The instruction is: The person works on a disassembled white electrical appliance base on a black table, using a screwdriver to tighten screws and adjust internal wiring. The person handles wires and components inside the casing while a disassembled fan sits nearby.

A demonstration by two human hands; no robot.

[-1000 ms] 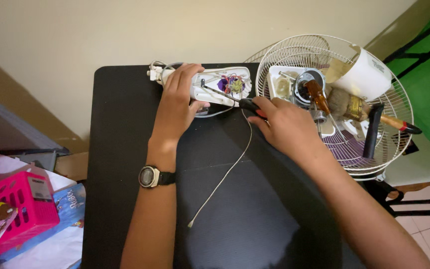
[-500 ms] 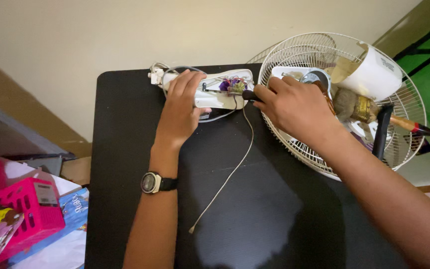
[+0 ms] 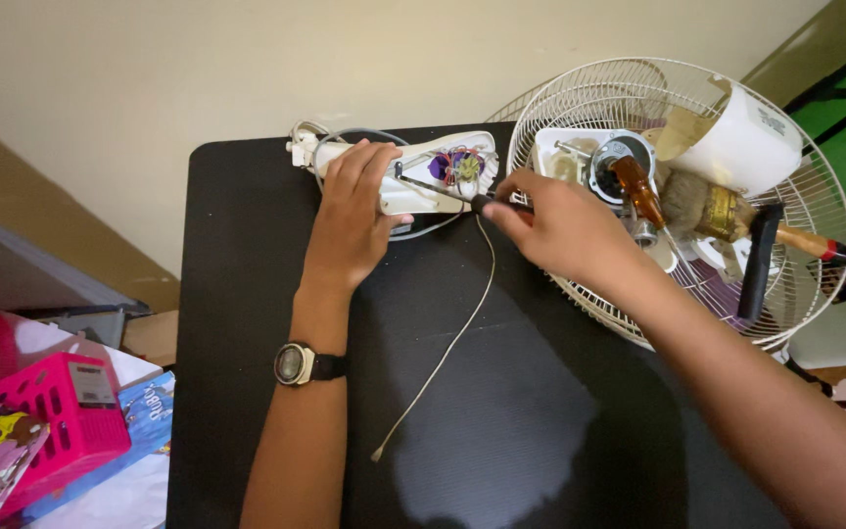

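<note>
Your fingers (image 3: 364, 162) on the left hand (image 3: 350, 220) are spread flat and pressed down on the white plastic housing (image 3: 423, 181), pinning it to the bench (image 3: 247, 294) rather than closing around it. A black wristwatch (image 3: 298, 363) sits on that forearm.

Far to the left, off the bench edge, you have a pink plastic basket (image 3: 56, 411) and some colourful printed packets beneath it.

The white plastic housing lies at the far edge of the bench, near the wall, opened so that its coloured wiring (image 3: 457, 165) shows at its right end. A grey cable loops around its left end. A thin pale wire (image 3: 452, 338) trails from the housing down across the dark bench top toward you.

Your right hand (image 3: 565, 230) is clenched on the black handle of a screwdriver (image 3: 443, 189), whose metal shaft runs leftward across the housing, its tip just beside your left fingertips.

To the right, a white wire fan guard (image 3: 815, 196) lies on the bench, holding loose parts: a white motor casing (image 3: 565, 157), an amber-handled tool (image 3: 636, 188), a paintbrush (image 3: 736, 216), a black bar (image 3: 758, 260) and a white roll (image 3: 741, 147).
</note>
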